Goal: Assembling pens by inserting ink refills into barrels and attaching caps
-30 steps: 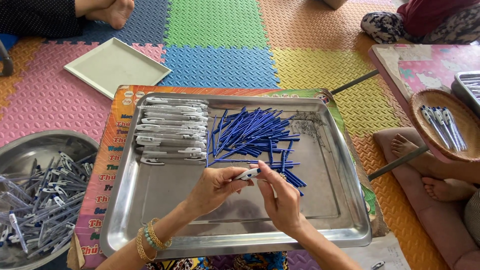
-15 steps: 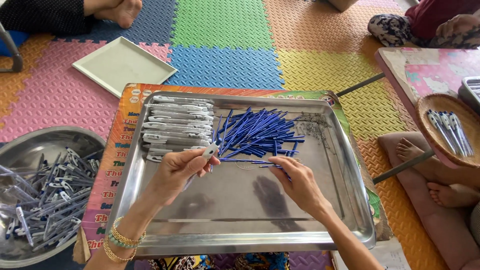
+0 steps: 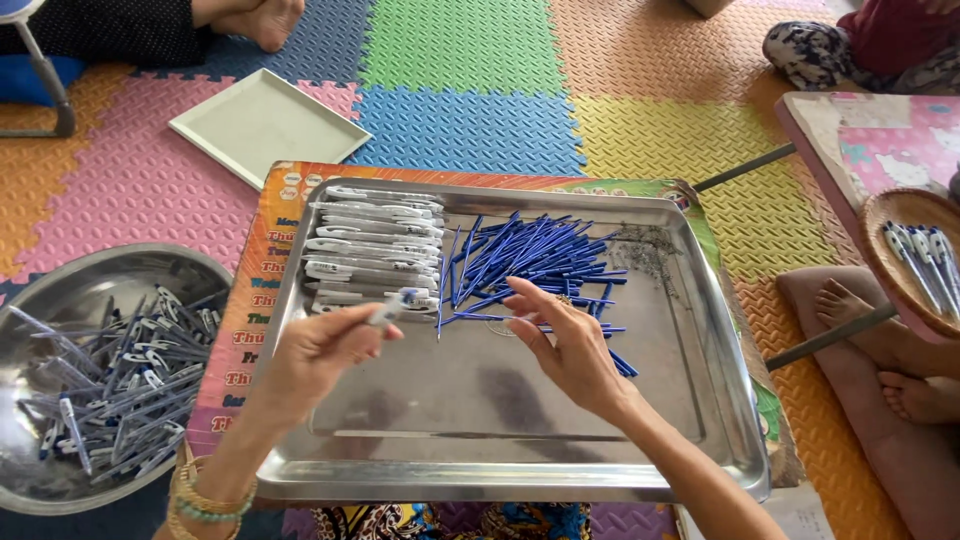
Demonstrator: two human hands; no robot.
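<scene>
Since half a second ago, the left hand (image 3: 325, 350) has drawn back a little from the row of finished pens toward the middle of the steel tray (image 3: 690, 400), while the right hand (image 3: 565, 345) has shifted left and up to the near edge of the blue refills. One second ago both hands met over a single pen at the tray's centre; now they are apart. The left hand is pinched shut on a grey pen (image 3: 392, 308) with a blue tip, held between thumb and fingers, its tip pointing up toward the stack of assembled pens (image 3: 375, 250) lined along the tray's left part. The pen hangs just above the tray, near the lowest pen in that stack. The right hand is open, fingers spread and slightly curled, its fingertips at the lower strands of the blue refill pile (image 3: 535, 260), which fans across the upper middle of the tray; whether it already grips one cannot be told. The tray sits on a colourful printed worktop (image 3: 255, 290). To the left, a round metal bowl (image 3: 70, 290) holds loose grey pen parts. A white square tray (image 3: 265, 125) lies on the foam floor mat (image 3: 460, 100) beyond. At the right edge, a woven basket (image 3: 895, 215) holds a few more pens.
</scene>
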